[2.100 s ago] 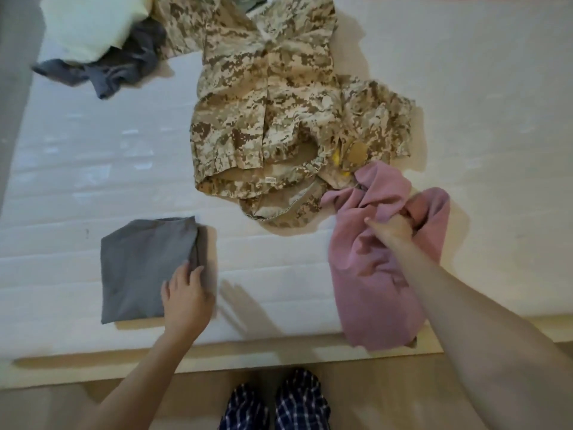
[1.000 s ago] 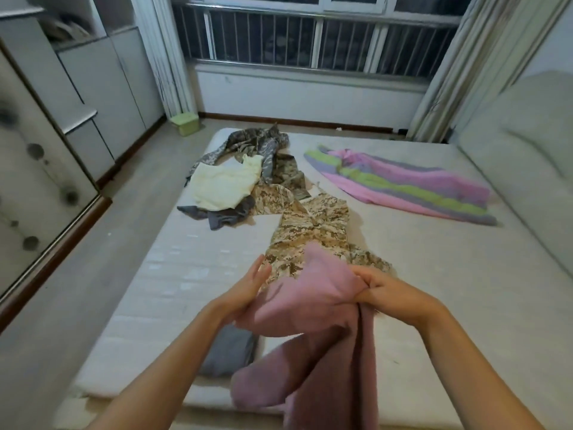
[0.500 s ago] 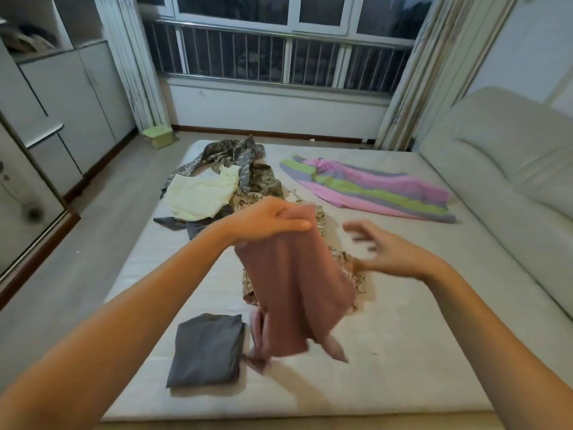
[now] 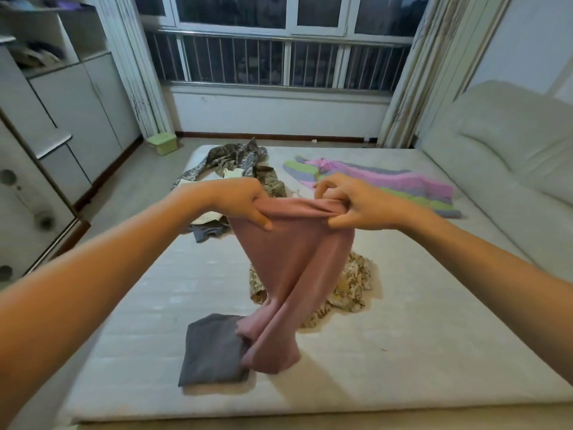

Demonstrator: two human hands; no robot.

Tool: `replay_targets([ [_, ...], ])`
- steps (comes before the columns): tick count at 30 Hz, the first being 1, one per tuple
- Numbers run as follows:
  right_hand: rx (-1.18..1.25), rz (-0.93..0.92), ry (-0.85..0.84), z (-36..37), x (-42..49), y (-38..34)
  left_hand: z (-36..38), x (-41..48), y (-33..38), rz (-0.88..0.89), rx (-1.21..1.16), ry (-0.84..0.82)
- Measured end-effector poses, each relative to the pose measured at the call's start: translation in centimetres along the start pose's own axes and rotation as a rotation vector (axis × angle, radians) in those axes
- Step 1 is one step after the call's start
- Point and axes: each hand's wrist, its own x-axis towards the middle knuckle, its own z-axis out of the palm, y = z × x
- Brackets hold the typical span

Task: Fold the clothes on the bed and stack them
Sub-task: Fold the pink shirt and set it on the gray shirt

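Both hands, left (image 4: 245,201) and right (image 4: 350,203), pinch the pink garment (image 4: 291,268) up over the bed (image 4: 434,336), so I'd spread the top edge flat before laying it down near the grey fold (image 4: 210,349).

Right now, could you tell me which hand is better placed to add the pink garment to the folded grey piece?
Left, probably. The left hand is on the same side as the folded grey piece; the right hand grips the pink garment farther away.

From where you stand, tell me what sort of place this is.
Most likely a bedroom at home: a bare mattress strewn with clothes, white cupboards along the left wall, and a barred window with curtains.
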Motion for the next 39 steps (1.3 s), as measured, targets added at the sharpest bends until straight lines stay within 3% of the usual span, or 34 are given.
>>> replay_targets([
  [3, 0.165, 0.019, 0.047, -0.1, -1.1, 0.4, -1.1, -0.5, -2.3, -0.036, -0.151, 0.089],
  [6, 0.188, 0.180, 0.075, -1.4, -2.6, 2.0, -1.3, -1.2, -3.9, -0.064, -0.452, 0.141],
  [11, -0.062, 0.382, -0.176, -3.2, -3.9, 5.7, 0.1, 0.6, -3.1, 0.078, -0.818, 0.140],
  [15, -0.181, 0.484, -0.079, -3.4, -5.7, 9.6, 0.9, 2.4, -2.6, 0.106, -1.027, 0.243],
  [18, -0.251, 0.622, -0.061, -2.3, -6.3, 12.4, 1.5, 4.0, -2.6, 0.091, -0.973, 0.296],
  [21, -0.254, 0.815, -0.104, 0.3, -6.1, 15.0, 2.5, 6.5, -2.9, 0.010, -0.684, 0.339],
  [23, -0.121, 0.893, -0.021, 2.4, -6.2, 16.7, 4.1, 8.1, -3.5, -0.080, -0.476, 0.287],
  [25, -0.042, 0.878, 0.166, 3.8, -6.2, 18.3, 5.2, 9.3, -4.1, -0.167, -0.327, 0.262],
  [28, -0.103, 0.833, 0.453, 2.3, -4.7, 19.8, 2.8, 10.7, -5.0, -0.242, -0.285, 0.421],
  [33, -0.075, 0.749, 0.904, -6.3, -0.9, 19.0, -5.9, 11.7, -3.4, -0.089, -0.450, 0.764],
  [36, 0.040, 0.531, 0.974, -8.9, -1.4, 16.4, -7.0, 10.3, -1.9, 0.028, -0.734, 0.906],
  [39, 0.151, 0.370, 0.805, -6.0, -4.9, 14.0, -1.6, 7.8, -2.4, -0.024, -0.866, 0.930],
])
